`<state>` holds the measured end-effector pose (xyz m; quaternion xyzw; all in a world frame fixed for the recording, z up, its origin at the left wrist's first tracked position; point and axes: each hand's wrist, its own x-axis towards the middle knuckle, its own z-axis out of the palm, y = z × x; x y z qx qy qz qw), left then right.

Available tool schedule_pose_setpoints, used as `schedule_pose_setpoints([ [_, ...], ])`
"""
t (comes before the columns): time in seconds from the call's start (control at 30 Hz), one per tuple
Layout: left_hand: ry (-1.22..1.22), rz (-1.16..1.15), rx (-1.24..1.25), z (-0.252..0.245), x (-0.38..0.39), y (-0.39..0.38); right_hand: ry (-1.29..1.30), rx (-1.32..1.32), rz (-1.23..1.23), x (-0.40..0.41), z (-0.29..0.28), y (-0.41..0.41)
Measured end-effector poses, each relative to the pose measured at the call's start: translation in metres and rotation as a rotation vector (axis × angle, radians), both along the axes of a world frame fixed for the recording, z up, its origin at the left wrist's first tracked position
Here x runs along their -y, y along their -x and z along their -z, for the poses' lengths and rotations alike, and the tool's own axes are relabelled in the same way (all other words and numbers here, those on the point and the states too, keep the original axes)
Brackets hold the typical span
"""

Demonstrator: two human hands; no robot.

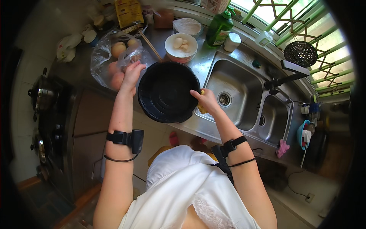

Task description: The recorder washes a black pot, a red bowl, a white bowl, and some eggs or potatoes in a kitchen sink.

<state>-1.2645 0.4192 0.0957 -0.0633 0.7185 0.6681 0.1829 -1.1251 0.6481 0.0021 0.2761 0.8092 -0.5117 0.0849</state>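
A round black basin (168,91) is held by my right hand (206,100), whose thumb lies over the rim while the fingers press a yellow cloth or sponge (202,109) against the outside. At the basin's upper left, my left hand (133,75) grips the gathered part of a clear plastic bag (98,61) with several round, peach-coloured fruits (117,50) inside. Behind the basin stands a white bowl (181,54) holding pale, peeled-looking pieces. A pair of chopsticks (150,45) lies between the bag and the bowl.
The double steel sink (233,74) is at right, under a black faucet (281,81). Behind it stand a green pump bottle (219,28) and a white-lidded jar (232,42). A perforated skimmer (300,54) hangs by the window. A pot (43,98) sits on the stove at left.
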Motion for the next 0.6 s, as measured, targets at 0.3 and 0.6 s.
schedule_pose_setpoints([
  [0.3,-0.019,0.049,-0.076,0.005,-0.044,0.014,0.107,-0.181,0.125,-0.034,0.008,0.004],
  [0.6,0.441,0.147,-0.476,0.040,-0.101,0.062,0.069,-0.178,0.172,-0.086,0.020,0.018],
])
